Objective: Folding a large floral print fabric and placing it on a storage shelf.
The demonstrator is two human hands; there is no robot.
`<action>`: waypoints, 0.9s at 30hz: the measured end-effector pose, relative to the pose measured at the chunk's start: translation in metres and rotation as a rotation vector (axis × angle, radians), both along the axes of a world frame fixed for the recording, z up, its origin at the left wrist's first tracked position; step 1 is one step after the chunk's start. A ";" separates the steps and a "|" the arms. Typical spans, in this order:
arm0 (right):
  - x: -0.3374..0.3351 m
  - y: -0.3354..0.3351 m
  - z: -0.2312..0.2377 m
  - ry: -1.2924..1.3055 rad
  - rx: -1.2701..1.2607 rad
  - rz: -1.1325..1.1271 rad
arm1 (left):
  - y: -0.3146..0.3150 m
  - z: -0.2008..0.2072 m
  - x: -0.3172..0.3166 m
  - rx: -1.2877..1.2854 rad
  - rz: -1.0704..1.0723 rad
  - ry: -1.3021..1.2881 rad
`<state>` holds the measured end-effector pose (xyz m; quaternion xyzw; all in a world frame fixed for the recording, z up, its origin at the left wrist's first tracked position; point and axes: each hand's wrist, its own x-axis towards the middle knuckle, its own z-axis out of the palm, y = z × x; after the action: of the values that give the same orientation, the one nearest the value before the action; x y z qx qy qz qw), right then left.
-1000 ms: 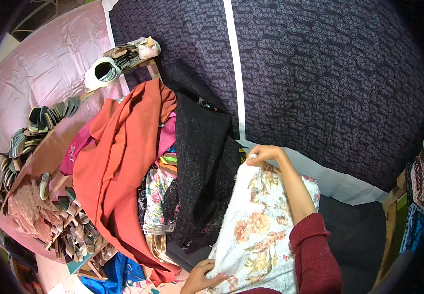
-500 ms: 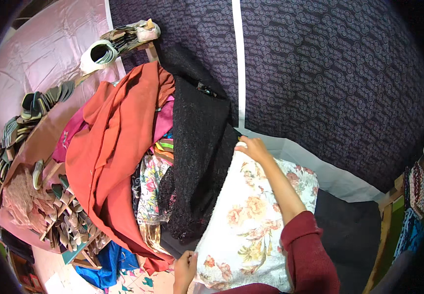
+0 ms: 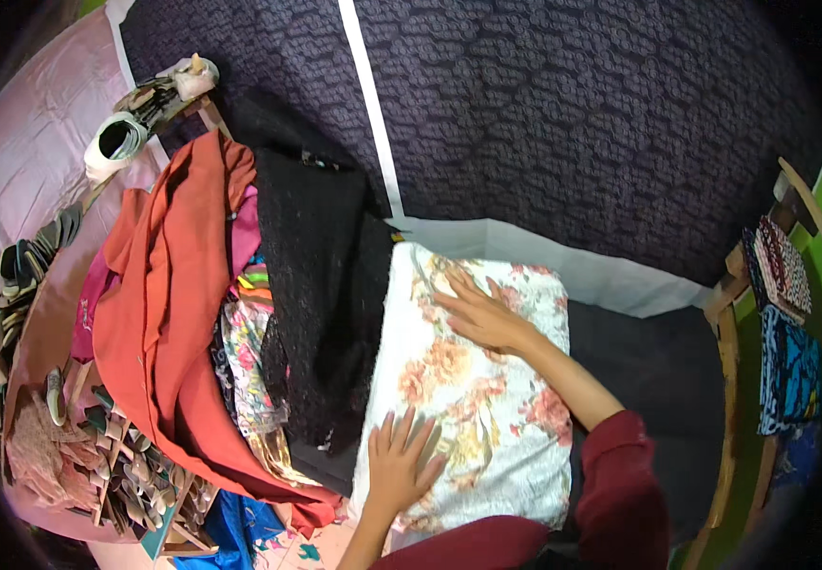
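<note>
A white cloth with orange and yellow flowers (image 3: 525, 456) lies spread in a rough rectangle in front of me. My left hand (image 3: 401, 470) rests on its near left part, fingers spread. Across its upper middle lies my right hand (image 3: 479, 313), palm down and fingers extended. Neither hand grips anything. Along the left edge of the flowered cloth, a black textured cloth (image 3: 321, 285) hangs down in folds. The cloth beneath the flowered one is black (image 3: 649, 389) and shows to its right.
Left of the black folds are a large orange-red cloth (image 3: 164, 323) and a multicoloured floral fabric (image 3: 245, 347). Wooden racks with shoe-like pieces (image 3: 135, 475) stand farther left. At right, folded patterned fabrics (image 3: 791, 361) hang beside a wooden frame (image 3: 729, 408). A dark patterned sheet (image 3: 573, 133) hangs behind.
Both hands have let go of the flowered cloth's left edge and now lie flat on it. The left moved inward, the right toward the cloth's middle. The view has shifted rightward.
</note>
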<state>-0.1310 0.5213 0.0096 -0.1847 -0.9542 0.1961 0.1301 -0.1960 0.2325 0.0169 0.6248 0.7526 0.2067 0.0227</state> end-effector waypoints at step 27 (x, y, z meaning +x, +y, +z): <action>0.179 -0.004 -0.049 0.370 -0.182 -0.747 | 0.121 0.016 -0.049 0.215 0.014 0.061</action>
<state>0.0485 0.5172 -0.0393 -0.4901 -0.7612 0.2488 0.3443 -0.2451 0.3533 0.0331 0.6245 0.7307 0.2670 -0.0688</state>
